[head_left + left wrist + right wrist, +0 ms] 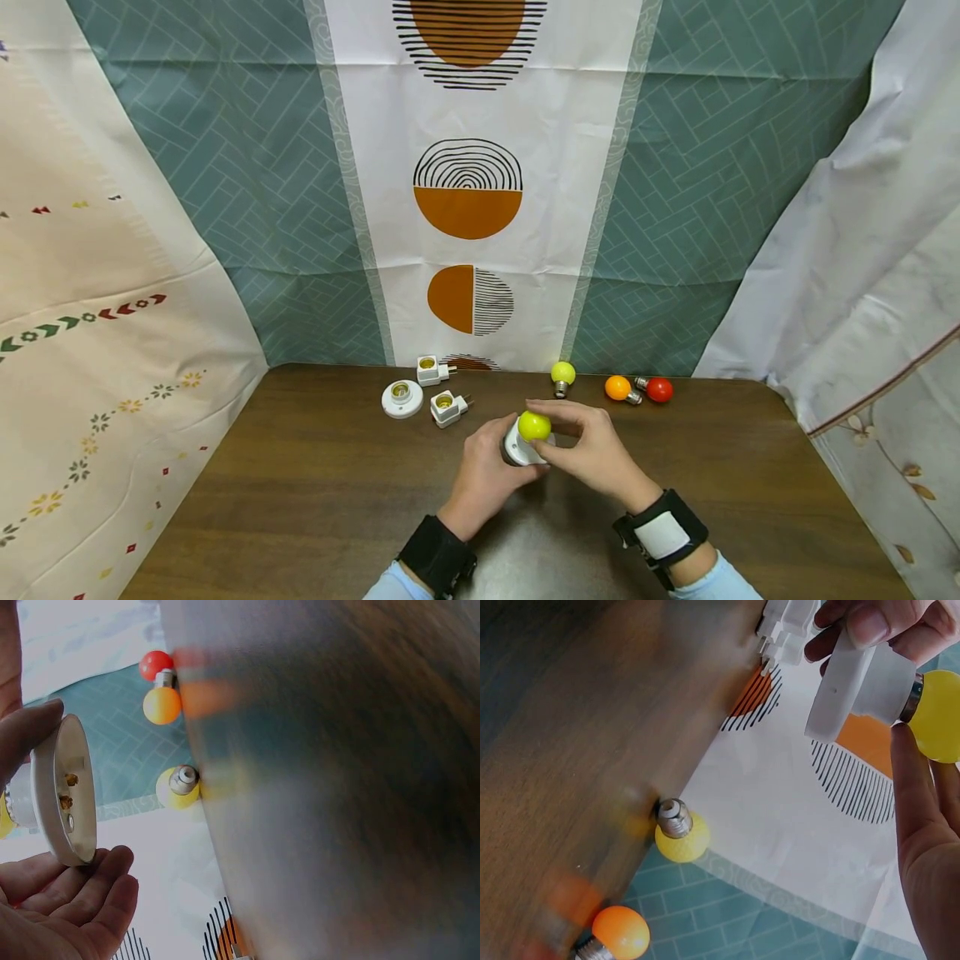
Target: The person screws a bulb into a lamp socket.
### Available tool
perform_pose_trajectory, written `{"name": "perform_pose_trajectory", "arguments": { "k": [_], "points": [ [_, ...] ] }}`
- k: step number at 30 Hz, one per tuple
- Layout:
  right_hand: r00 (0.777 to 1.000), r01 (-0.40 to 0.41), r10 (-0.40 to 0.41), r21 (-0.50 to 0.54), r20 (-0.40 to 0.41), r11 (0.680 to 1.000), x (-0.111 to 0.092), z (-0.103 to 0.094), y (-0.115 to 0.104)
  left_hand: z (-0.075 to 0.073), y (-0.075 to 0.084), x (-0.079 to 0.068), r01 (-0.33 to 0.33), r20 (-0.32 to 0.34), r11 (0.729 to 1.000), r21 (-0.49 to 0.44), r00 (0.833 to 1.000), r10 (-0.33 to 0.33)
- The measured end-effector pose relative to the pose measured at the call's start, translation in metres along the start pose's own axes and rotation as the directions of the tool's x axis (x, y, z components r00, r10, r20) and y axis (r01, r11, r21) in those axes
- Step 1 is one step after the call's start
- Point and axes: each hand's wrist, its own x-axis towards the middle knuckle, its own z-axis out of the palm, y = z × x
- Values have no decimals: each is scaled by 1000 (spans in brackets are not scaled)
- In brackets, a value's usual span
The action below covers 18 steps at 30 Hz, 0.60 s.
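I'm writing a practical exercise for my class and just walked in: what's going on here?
A person's left hand holds a round white socket above the table, while the right hand's fingers hold a yellow bulb at its mouth. Part of the bulb's metal base shows outside. On the table lie another yellow bulb, an orange bulb, a red bulb, a second round socket and two plug-in sockets.
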Motion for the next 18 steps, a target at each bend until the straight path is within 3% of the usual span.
{"name": "perform_pose_trajectory", "arguments": {
  "k": [11, 18],
  "points": [
    [994, -8, 3, -40, -105, 999, -1, 3, 1, -2, 1, -1, -1, 1, 1000, 13, 1000, 1],
    [998, -15, 12, -56, -65, 998, -2, 2, 23, -2, 2, 0, -3, 4, 1000, 18, 1000, 3]
  ]
}}
